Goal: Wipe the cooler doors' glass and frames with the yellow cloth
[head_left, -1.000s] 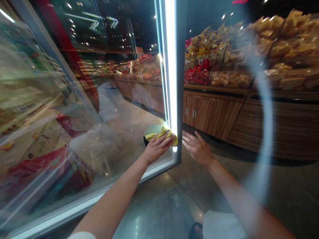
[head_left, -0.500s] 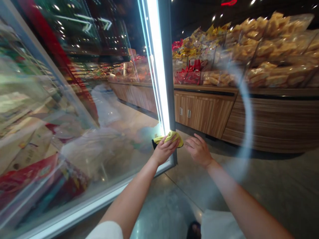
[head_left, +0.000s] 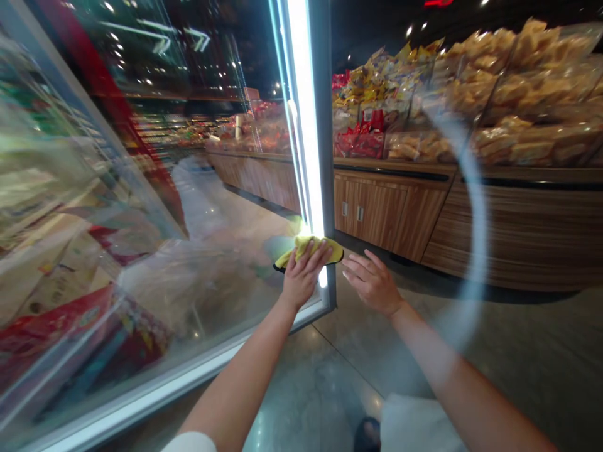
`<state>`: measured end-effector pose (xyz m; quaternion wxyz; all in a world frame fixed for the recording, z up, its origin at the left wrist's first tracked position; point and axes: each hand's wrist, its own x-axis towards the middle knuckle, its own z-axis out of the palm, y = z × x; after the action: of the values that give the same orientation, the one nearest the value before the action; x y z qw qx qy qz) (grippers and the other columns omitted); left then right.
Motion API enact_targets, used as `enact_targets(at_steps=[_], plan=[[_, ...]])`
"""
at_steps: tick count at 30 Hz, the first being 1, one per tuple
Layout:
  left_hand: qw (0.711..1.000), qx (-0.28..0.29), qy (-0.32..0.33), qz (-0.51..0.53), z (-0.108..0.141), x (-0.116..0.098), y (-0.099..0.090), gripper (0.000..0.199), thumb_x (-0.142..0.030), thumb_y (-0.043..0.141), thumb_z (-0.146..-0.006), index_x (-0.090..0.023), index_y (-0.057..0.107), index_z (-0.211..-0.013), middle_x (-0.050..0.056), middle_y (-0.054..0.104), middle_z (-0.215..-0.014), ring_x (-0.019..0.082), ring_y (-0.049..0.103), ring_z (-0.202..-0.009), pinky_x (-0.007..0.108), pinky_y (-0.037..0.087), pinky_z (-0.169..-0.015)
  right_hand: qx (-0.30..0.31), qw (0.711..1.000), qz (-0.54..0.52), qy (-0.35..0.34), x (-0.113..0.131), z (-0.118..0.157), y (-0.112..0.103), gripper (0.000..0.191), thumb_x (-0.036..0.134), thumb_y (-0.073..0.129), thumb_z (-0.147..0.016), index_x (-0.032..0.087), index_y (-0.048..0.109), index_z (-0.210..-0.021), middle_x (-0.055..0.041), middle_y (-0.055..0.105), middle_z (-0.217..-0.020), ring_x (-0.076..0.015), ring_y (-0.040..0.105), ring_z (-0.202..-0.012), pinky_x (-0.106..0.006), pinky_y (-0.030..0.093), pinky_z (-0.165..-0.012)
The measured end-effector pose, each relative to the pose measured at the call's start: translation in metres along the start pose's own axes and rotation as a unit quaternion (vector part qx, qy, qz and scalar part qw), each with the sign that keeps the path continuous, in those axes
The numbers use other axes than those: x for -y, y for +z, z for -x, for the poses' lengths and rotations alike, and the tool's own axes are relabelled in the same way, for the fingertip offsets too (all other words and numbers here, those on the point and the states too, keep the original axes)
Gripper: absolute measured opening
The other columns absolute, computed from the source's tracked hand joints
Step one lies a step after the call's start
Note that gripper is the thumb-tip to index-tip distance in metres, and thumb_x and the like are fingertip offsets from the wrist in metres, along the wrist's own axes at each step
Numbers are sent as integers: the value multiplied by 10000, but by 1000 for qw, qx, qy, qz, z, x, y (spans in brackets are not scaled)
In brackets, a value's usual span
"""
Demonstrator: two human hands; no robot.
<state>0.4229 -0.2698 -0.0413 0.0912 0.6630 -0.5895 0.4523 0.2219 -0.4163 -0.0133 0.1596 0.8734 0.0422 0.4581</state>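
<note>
My left hand (head_left: 303, 276) presses a yellow cleaning cloth (head_left: 335, 251) with a dark edge against the lit strip near the lower corner of a glass door (head_left: 226, 270). Its fingers lie over the cloth, gripping it to the frame. Just right of the door's grey frame (head_left: 324, 125), my right hand (head_left: 374, 282) hovers with its fingers apart and bent a little, holding nothing. The fingertips come close to the cloth's right end; whether they touch the frame's far side I cannot tell.
Behind the glass lie packaged goods (head_left: 56, 320), blurred. Beyond the door, a wooden counter (head_left: 386, 207) carries heaps of bagged snacks (head_left: 518, 94) and red packets (head_left: 360, 135). Grey tiled floor (head_left: 311, 389) spreads below, with a shoe (head_left: 367, 434) at the bottom edge.
My left hand and the cloth have moved slightly up and left along the lit strip, uncovering its lower end. My right hand stays nearly in place, its fingers a little more stretched.
</note>
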Motion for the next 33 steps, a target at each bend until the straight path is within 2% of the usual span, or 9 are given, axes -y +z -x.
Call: enact_targets(at_steps=[2,5,9,11,14,19,26,30,33], plan=[[999,-3,-31,-26,5,4,-6,617,-142,450,-982,-249,358,-1583,4,322,-1656,221,39,-1589,496,5,-1313,-3,1000,-5,-2,3,-1,-1,174,132,596,-959,224,739,-995,-35,754,-1238,-193,639,-1232,-443,330,-1237],[999,39,8,-35,37,-1,2,632,-114,421,-968,-241,356,-1583,2,298,-1663,172,7,-1583,459,-30,-1313,1,1000,-12,-11,7,-1,-1,188,118,584,-954,222,735,-993,-45,751,-1244,-193,627,-1252,-450,326,-1238],[994,92,52,-2,87,-12,24,605,-83,423,-954,-212,419,-1545,31,385,-1631,165,171,-1569,460,31,-1323,11,1000,-7,-25,10,-3,0,194,120,567,-963,218,733,-977,-49,746,-1252,-193,618,-1268,-449,317,-1241],[991,93,94,19,101,-11,29,545,-83,421,-965,-232,501,-1483,-7,477,-1578,121,284,-1534,399,74,-1326,16,999,-5,-27,11,-5,0,179,135,577,-968,221,734,-973,-46,744,-1260,-192,615,-1273,-451,317,-1241],[987,96,125,37,103,-1,25,515,-83,404,-978,-267,537,-1441,-62,509,-1552,66,324,-1508,313,128,-1316,18,999,-11,-27,15,-9,1,161,141,599,-964,223,738,-969,-49,744,-1262,-186,616,-1275,-456,316,-1241],[991,117,49,37,94,8,10,596,-88,416,-961,-206,407,-1545,42,350,-1647,186,220,-1562,477,158,-1310,15,998,-36,-49,27,-7,5,185,123,584,-974,210,744,-943,-46,754,-1240,-184,627,-1269,-453,307,-1251],[986,138,89,34,114,11,11,602,-50,346,-968,-302,462,-1502,-117,421,-1598,10,281,-1512,286,115,-1310,39,993,-62,-95,42,-9,15,175,146,594,-976,210,755,-948,-37,746,-1263,-194,628,-1271,-464,279,-1272],[992,122,3,11,111,21,-9,651,-55,365,-965,-292,363,-1572,-55,323,-1651,121,145,-1574,438,40,-1326,45,994,-53,-89,47,-11,16,165,157,596,-975,211,751,-971,-45,732,-1293,-196,611,-1295,-466,287,-1270],[993,112,-32,5,118,24,-22,631,-81,388,-981,-306,370,-1570,-24,333,-1646,165,175,-1574,492,50,-1317,67,990,-78,-94,53,-10,21,152,148,616,-959,207,753,-990,-60,717,-1321,-205,587,-1330,-475,297,-1260]])
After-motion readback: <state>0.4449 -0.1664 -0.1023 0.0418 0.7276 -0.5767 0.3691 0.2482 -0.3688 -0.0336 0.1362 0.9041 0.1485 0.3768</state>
